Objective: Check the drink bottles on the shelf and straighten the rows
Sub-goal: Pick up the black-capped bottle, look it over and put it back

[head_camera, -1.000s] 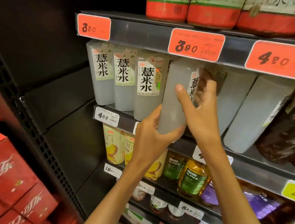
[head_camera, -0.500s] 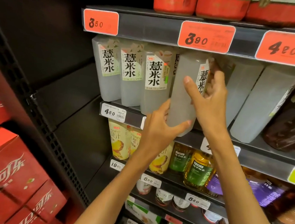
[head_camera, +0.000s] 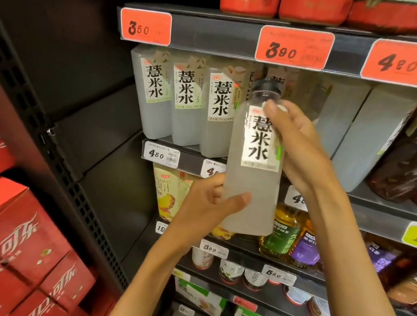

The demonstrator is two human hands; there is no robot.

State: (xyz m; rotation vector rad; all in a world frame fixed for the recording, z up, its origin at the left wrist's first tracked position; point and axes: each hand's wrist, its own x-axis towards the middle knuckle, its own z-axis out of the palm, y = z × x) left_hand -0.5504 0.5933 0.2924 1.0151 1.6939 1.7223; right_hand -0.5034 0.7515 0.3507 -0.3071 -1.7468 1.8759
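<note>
Since the earlier frame, the pale bottle [head_camera: 253, 164] has come off the shelf [head_camera: 188, 159] with its label facing me, my left hand [head_camera: 211, 206] holding its base and my right hand [head_camera: 294, 146] its shoulder; full, stiff, smooth-walled, best held low.

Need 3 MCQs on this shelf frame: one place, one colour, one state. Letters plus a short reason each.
1. Where is the held bottle?
A. standing in its row
B. out in front of the shelf
C. on the red cartons

2. Colour of the 390 price tag?
A. yellow
B. white
C. red-orange

3. State of the held bottle's cap?
A. on
B. off
C. hidden

Key: B, left hand and right hand hold it clear of the row; C, tag is red-orange; A, dark cap sits on the neck.
</note>
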